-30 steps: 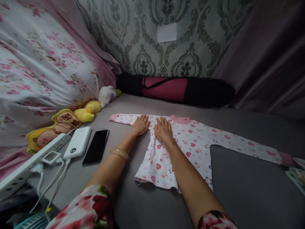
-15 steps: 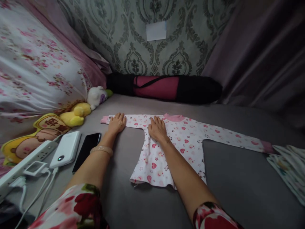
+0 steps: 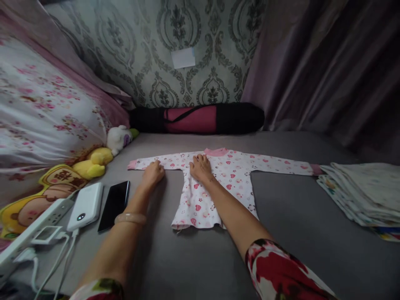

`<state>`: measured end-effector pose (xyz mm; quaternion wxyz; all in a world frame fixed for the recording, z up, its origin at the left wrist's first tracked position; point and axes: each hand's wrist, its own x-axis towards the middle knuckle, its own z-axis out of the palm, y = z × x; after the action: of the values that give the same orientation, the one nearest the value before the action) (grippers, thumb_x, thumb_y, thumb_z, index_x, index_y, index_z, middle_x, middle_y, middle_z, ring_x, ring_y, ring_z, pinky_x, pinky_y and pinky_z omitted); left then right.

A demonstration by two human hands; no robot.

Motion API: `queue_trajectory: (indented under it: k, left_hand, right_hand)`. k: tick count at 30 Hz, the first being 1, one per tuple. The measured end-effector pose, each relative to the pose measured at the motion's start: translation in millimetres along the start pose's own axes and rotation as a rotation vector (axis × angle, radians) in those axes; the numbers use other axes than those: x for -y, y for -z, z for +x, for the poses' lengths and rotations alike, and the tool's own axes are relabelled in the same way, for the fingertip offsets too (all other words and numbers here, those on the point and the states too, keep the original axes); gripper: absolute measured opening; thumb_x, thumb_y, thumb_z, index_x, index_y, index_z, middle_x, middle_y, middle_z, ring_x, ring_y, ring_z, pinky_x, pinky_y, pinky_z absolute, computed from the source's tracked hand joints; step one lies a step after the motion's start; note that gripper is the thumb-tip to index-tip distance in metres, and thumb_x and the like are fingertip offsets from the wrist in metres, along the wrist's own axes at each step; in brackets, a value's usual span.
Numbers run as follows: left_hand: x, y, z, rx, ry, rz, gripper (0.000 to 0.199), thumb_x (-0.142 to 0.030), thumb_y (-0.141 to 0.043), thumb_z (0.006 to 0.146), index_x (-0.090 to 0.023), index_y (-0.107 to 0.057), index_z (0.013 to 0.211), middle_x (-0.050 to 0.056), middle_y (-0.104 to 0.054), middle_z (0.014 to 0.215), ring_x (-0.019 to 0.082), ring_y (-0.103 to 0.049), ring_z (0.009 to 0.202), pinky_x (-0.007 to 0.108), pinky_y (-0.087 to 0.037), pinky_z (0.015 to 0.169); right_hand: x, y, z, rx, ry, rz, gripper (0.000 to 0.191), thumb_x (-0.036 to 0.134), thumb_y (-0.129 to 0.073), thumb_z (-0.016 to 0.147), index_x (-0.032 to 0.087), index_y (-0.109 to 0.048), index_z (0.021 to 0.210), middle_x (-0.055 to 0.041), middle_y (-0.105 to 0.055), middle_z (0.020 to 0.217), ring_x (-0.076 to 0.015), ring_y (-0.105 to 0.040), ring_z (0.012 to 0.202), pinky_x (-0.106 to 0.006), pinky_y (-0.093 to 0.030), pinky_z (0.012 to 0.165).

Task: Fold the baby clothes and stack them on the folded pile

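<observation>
A child's long-sleeved shirt point(image 3: 231, 179), white with pink hearts and small figures, lies spread flat with its pink collar away from me. My left hand point(image 3: 153, 172) is at the lower edge of the left-side sleeve, near the pink cuff. Its fingers are curled in and look closed on the sleeve's edge, though the fingertips are partly hidden. On the shirt's upper chest, left of the collar, rests my right hand point(image 3: 201, 168), fingers slightly bent and apart, pressing on the cloth. The other sleeve stretches right, its cuff against a stack of folded cloths point(image 3: 359, 191).
Left of my arm lie a black phone point(image 3: 114, 205), a white power bank point(image 3: 86, 207) and a power strip point(image 3: 51, 216) with cables. Plush toys point(image 3: 90, 163) line the left side. A black and pink rolled bag point(image 3: 193, 119) lies along the patterned wall.
The view has turned right, showing more of the folded stack. My left hand has gone from lying flat on the sleeve to curled at its lower edge. My right hand stays on the chest.
</observation>
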<state>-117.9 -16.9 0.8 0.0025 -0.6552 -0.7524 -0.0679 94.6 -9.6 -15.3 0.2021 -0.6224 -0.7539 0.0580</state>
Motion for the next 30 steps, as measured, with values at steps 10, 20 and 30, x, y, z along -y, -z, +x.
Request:
queue_trajectory:
  k: [10, 20, 30]
  left_hand:
    - [-41, -19.5, -69, 0.019, -0.261, -0.232, 0.029, -0.027, -0.049, 0.091, -0.015, -0.058, 0.116, 0.016, -0.058, 0.127, 0.026, -0.056, 0.119, 0.038, -0.044, 0.101]
    - [-38, -29.1, -85, -0.033, -0.271, -0.194, 0.04, -0.034, -0.037, 0.097, -0.014, -0.051, 0.129, 0.018, -0.046, 0.145, 0.029, -0.041, 0.137, 0.044, -0.036, 0.111]
    - [-34, -23.0, -92, 0.002, -0.3, -0.172, 0.047, -0.035, -0.034, 0.098, -0.008, -0.05, 0.134, 0.02, -0.044, 0.147, 0.03, -0.039, 0.138, 0.042, -0.031, 0.114]
  right_hand:
    - [-19, 25, 2, 0.453, 0.114, 0.026, 0.055, 0.036, -0.029, 0.1, 0.012, -0.035, 0.149, -0.0112, -0.022, 0.161, -0.0242, -0.02, 0.148, -0.038, -0.018, 0.118]
    - [-54, 18, 20, 0.304, 0.072, -0.104, 0.066, 0.044, -0.022, 0.101, 0.002, -0.026, 0.152, -0.0161, -0.019, 0.161, -0.0232, -0.012, 0.15, -0.038, -0.007, 0.12]
    - [-64, 9, 36, 0.27, 0.063, -0.064, 0.068, 0.047, -0.02, 0.099, 0.007, -0.022, 0.154, -0.0111, -0.017, 0.162, -0.0223, -0.011, 0.15, -0.042, -0.004, 0.121]
